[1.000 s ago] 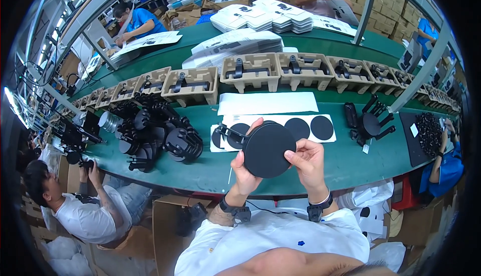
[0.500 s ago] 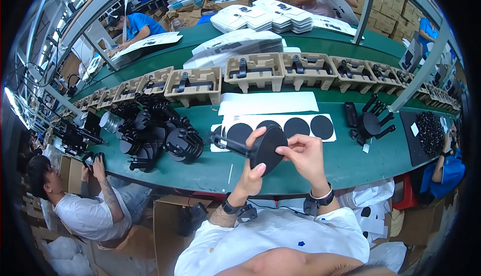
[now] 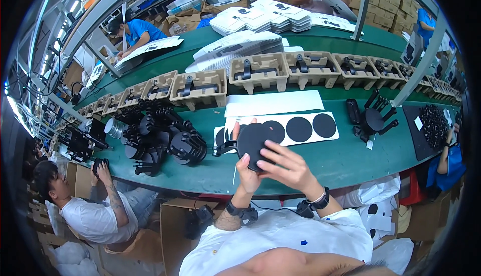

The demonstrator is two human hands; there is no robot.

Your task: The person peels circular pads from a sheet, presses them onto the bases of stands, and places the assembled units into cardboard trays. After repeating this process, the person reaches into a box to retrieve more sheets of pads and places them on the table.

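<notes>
My left hand (image 3: 246,174) grips the edge of a black stand with a round base (image 3: 252,144). The base's flat face is tilted up toward me, and its arm sticks out to the left. My right hand (image 3: 290,167) lies against the lower right of that face with its fingers stretched out and slightly apart. Just beyond is a white sheet of round black pads (image 3: 300,129), partly covered by the stand and my hands. A blank white sheet (image 3: 274,104) rests behind it.
Black stands are heaped on the left (image 3: 188,147), and another black stand (image 3: 373,120) sits right. Moulded cardboard trays (image 3: 256,80) with black parts line the table's far side. A dark mat (image 3: 421,133) bears small black pieces. A co-worker (image 3: 100,211) sits at left.
The stand's base has turned so its flat face shows. My right hand has gone from pinched fingers at the base's edge to outstretched fingers on its face.
</notes>
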